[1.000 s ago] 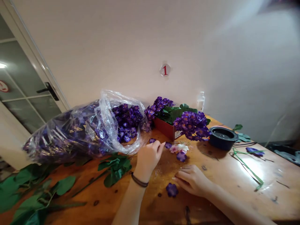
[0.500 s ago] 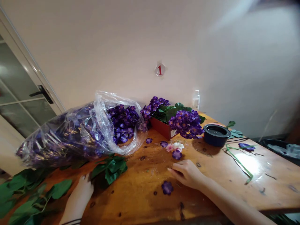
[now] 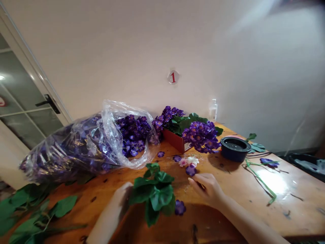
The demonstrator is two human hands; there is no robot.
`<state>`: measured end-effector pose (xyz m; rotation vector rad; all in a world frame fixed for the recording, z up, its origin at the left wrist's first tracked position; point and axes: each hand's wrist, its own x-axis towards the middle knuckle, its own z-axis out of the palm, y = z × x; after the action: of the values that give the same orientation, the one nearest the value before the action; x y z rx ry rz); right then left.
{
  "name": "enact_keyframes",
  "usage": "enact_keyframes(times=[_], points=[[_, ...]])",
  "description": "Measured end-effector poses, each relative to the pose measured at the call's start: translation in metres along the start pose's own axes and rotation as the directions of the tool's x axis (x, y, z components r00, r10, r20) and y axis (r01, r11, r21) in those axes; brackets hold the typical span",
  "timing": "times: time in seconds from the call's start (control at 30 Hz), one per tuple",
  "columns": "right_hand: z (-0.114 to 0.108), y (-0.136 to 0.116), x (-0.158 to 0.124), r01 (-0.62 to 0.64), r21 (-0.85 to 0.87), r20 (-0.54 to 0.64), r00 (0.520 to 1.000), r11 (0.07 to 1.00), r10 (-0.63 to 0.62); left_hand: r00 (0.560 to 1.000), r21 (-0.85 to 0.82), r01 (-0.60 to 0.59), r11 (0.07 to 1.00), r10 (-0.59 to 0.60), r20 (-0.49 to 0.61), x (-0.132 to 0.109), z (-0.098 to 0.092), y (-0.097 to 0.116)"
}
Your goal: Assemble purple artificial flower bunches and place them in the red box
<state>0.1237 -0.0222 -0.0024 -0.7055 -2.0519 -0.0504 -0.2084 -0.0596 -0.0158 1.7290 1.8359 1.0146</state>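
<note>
A bunch of green artificial leaves (image 3: 159, 191) is in my left hand (image 3: 121, 200), whose fingers are closed around its left side and mostly hidden behind it. My right hand (image 3: 209, 188) is over the table to the right of the leaves, fingers loosely curled and thumb apart, with nothing visible in it. Just beyond its fingertips lies a loose purple flower head (image 3: 191, 170), beside some pink and white blossoms (image 3: 188, 161). Another purple blossom (image 3: 180, 207) rests at the right edge of the leaf bunch.
A clear plastic bag (image 3: 76, 145) full of purple flowers lies at the back left. Behind the blossoms stands a red box (image 3: 175, 140) with flower stems; right of it, a dark blue round pot (image 3: 234, 154). Green leaf stems (image 3: 27, 217) lie front left, a bent green stem (image 3: 261, 183) right.
My left hand has moved right and up, bringing the leaf bunch from beside the bag to the middle of the table. My right hand has shifted slightly right, its thumb and fingers more apart.
</note>
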Motion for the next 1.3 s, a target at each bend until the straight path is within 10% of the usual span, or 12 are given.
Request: enact_keyframes(times=[0.13, 0.27, 0.43, 0.7, 1.1, 1.2, 1.3], points=[[-0.006, -0.001, 0.002, -0.019, -0.005, -0.044, 0.999, 1.0, 0.019, 0.957, 0.103, -0.205, 0.973, 0.177, 0.228, -0.002, 0.017, 0.021], [-0.008, -0.002, 0.003, -0.024, 0.013, -0.059, 0.998, 1.0, 0.025, 0.891, 0.313, -0.328, 0.891, 0.182, 0.415, 0.037, -0.017, 0.045], [-0.004, 0.003, 0.002, -0.004, -0.014, -0.053, 0.999, 1.0, 0.003, 0.983, 0.65, -0.065, 0.757, 0.163, -0.091, 0.13, -0.026, 0.061], [0.004, 0.005, -0.002, -0.004, -0.042, 0.073, 0.997, 0.999, 0.007, 0.996, 0.722, 0.008, 0.692, 0.054, -0.064, 0.181, 0.02, 0.018], [0.005, -0.006, -0.002, 0.191, -0.089, 0.199, 0.965, 0.978, -0.17, 0.866, 0.467, -0.318, 0.825, 0.453, -0.21, 0.13, 0.009, 0.07], [0.001, -0.029, -0.003, -0.202, 0.074, 0.258, 0.95, 0.977, 0.177, 0.802, 0.035, -0.517, 0.855, 0.498, -0.329, 0.071, 0.021, 0.109], [-0.007, -0.06, -0.005, -0.585, 0.429, 0.385, 0.808, 0.688, 0.446, 0.763, -0.223, -0.613, 0.758, 0.496, -0.414, 0.002, 0.036, 0.14]])
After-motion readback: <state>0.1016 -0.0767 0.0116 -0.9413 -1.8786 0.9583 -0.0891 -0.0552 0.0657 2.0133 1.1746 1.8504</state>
